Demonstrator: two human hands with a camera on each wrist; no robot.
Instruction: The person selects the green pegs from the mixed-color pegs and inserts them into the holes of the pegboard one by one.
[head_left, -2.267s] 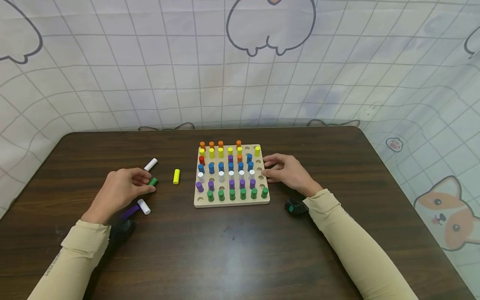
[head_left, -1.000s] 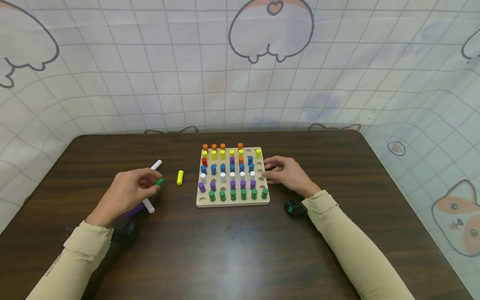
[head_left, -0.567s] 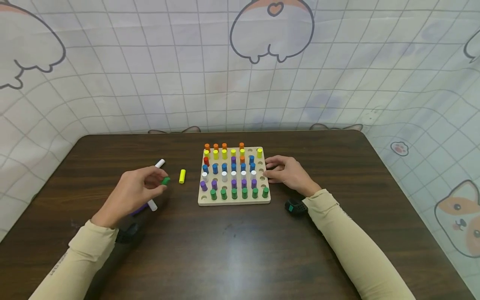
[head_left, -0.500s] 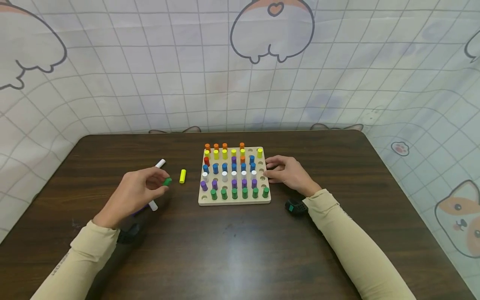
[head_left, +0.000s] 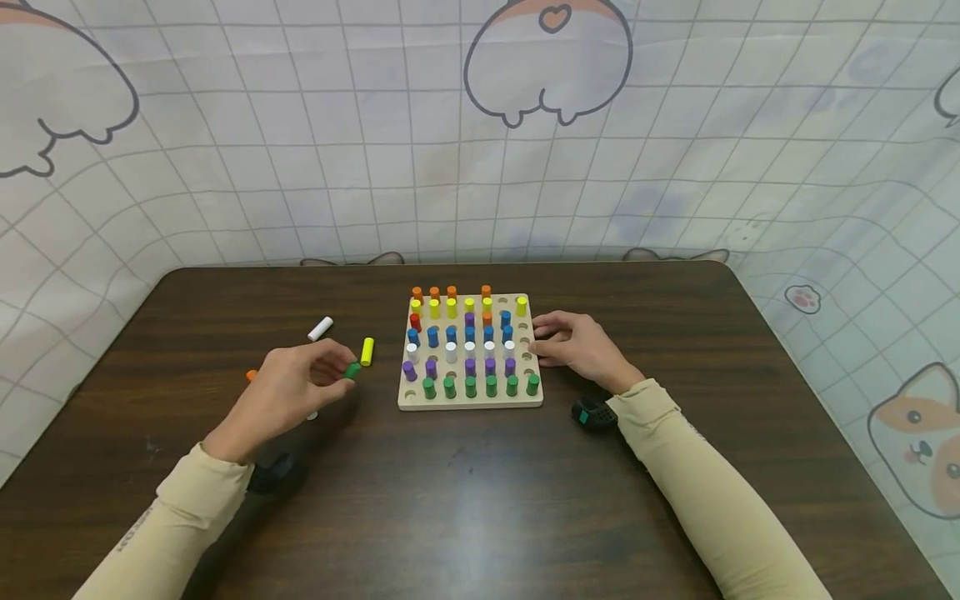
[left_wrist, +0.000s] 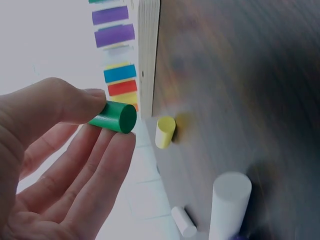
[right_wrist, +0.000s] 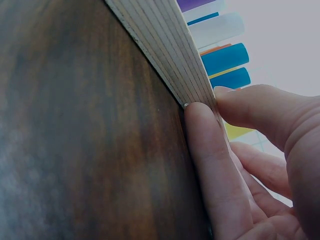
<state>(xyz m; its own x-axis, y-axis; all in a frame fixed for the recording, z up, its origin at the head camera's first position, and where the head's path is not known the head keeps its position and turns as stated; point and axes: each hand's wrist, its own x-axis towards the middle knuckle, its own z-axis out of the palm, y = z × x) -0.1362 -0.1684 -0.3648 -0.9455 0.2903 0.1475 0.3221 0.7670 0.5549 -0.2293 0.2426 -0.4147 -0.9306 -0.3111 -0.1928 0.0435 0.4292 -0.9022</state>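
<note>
My left hand (head_left: 292, 387) pinches a green peg (left_wrist: 116, 117) between thumb and fingertips, held above the table to the left of the wooden pegboard (head_left: 468, 404). Rows of orange, yellow, blue, white, purple and green pegs stand in the board, with one red peg (head_left: 416, 322) on its left side. Bare holes show along its right side and at the near left corner. At the right edge, my right hand (head_left: 577, 346) grips the board, its thumb on the top face and a finger against the side, as the right wrist view shows.
Left of the board a yellow peg (head_left: 367, 352) and a white peg (head_left: 320, 328) lie on the dark wood table (head_left: 465, 517). An orange peg (head_left: 251, 375) peeks out behind the left hand. Another white peg (left_wrist: 230, 205) is mostly hidden in the head view.
The left hand has lifted the green peg from among the loose pegs and carried it right, towards the board. My right hand keeps its place at the board's edge.
</note>
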